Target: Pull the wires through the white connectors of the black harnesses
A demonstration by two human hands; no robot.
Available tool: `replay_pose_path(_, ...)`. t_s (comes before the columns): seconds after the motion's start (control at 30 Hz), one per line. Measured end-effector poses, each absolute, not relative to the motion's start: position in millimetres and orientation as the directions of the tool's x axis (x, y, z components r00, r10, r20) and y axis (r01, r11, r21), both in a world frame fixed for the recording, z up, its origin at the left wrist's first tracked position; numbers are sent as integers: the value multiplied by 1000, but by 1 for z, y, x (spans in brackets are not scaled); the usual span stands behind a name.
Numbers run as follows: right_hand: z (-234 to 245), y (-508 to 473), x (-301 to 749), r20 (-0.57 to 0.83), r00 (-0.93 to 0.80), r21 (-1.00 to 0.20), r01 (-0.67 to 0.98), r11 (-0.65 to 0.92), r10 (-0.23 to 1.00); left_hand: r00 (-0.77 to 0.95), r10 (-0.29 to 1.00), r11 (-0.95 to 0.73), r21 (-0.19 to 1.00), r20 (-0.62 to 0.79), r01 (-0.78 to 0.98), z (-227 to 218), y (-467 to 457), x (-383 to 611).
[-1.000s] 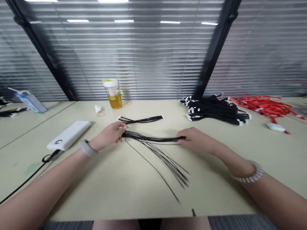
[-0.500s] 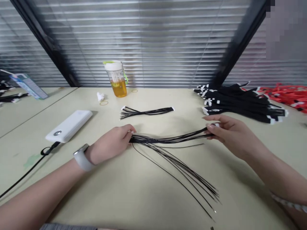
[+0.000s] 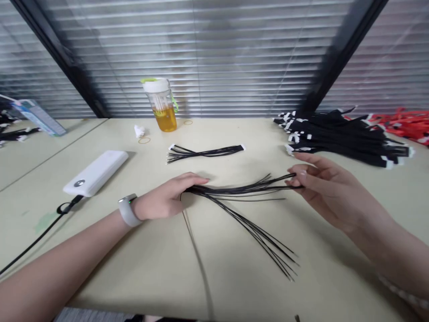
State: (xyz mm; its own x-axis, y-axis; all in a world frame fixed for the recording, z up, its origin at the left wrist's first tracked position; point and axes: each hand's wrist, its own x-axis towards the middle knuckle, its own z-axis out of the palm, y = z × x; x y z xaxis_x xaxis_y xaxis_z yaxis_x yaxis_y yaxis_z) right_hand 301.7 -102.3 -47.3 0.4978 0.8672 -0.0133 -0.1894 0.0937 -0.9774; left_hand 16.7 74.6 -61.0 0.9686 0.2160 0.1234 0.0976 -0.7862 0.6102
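Note:
A bundle of thin black wires (image 3: pixel 231 192) stretches between my two hands above the pale table. My left hand (image 3: pixel 170 194), with a grey-banded watch at the wrist, is closed on its gathered left end. My right hand (image 3: pixel 321 185) pinches the far ends of several wires; the very tips are hidden by the fingers. Other wires of the bundle fan out loose toward the lower right. One blurred strand (image 3: pixel 199 259) hangs down from near my left hand. Beyond my hands lies a shorter black wire harness (image 3: pixel 208 153) with a white connector at each end.
A pile of black harnesses (image 3: pixel 342 136) with white connectors lies at the back right, red ones (image 3: pixel 405 123) beside it. A white power bank (image 3: pixel 97 172) with a black cable is at left. A bottle of amber liquid (image 3: pixel 164 107) stands near the blinds, a drink carton (image 3: pixel 40 117) far left.
My left hand has shifted slightly right and turned, its thumb now lying along the bundle. One strand has swung down near it. A few short wire ends now stick up near my right hand.

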Motion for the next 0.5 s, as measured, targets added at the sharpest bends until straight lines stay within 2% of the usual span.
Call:
replay_pose_path(0.07, -41, -106, 300, -3, 505, -955, -257, 146, 863, 979, 174, -753, 655, 106, 63, -58, 76, 16)
replay_pose_path(0.13, -35, -110, 300, 13, 489, -958, -245, 152, 872, 983, 160, -727, 684, 89, 57, -56, 76, 17)
replay_pose_path(0.2, -30, -114, 304, 83, 388, -994, -33, 104, 918, 979, 187, -714, 696, 81, 79, -57, 75, 17)
replay_pose_path(0.23, -29, -116, 306, 129, 304, -984, 155, 85, 944, 976, 204, -711, 697, 81, 91, -58, 75, 17)
replay_pose_path(0.27, -27, -118, 307, 174, 208, -923, 375, 85, 963, 971, 220, -711, 696, 88, 99, -59, 75, 18)
replay_pose_path(0.33, -27, -121, 309, 224, 18, -630, 765, 131, 974, 965, 239, -717, 689, 104, 103, -61, 75, 18)
replay_pose_path(0.37, -27, -122, 308, 235, -70, -448, 877, 172, 969, 965, 237, -721, 686, 112, 98, -61, 75, 19)
replay_pose_path(0.43, -30, -123, 306, 258, -214, -151, 954, 258, 942, 966, 232, -735, 671, 115, 97, -60, 74, 20)
replay_pose_path(0.5, -34, -124, 302, 272, -289, 26, 956, 294, 918, 971, 214, -763, 640, 107, 97, -58, 72, 21)
